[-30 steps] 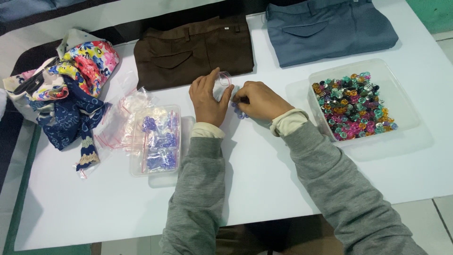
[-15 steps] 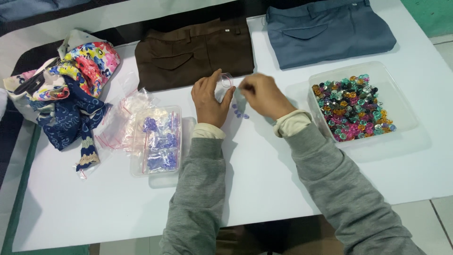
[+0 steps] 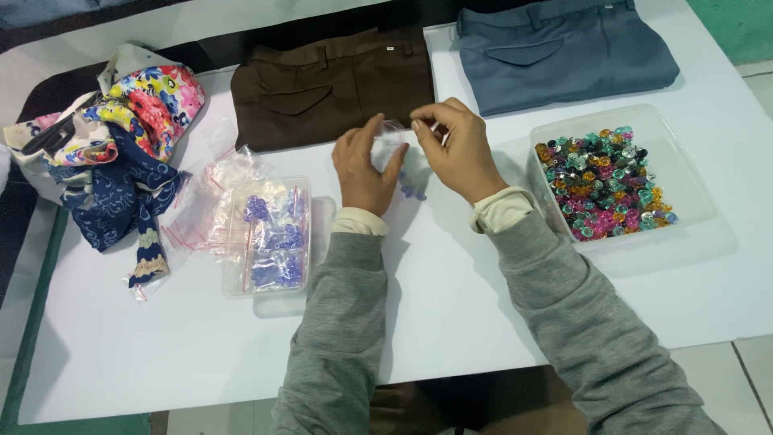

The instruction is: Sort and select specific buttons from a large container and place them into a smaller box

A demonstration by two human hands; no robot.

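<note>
Both my hands meet over the middle of the white table. My left hand and my right hand pinch a small clear plastic bag between them, each holding one side near its top. A few small purple beads lie on the table just under the bag. At my right stands a clear tray heaped with several multicoloured beads. At my left a clear box holds little bags of purple beads.
A loose pile of empty clear zip bags lies left of the box. Folded brown trousers and folded blue-grey trousers rest along the far edge. A bundle of patterned fabrics sits at the far left.
My hands have lifted a little and drawn the small bag up off the table; the right hand's fingers now pinch its top edge.
</note>
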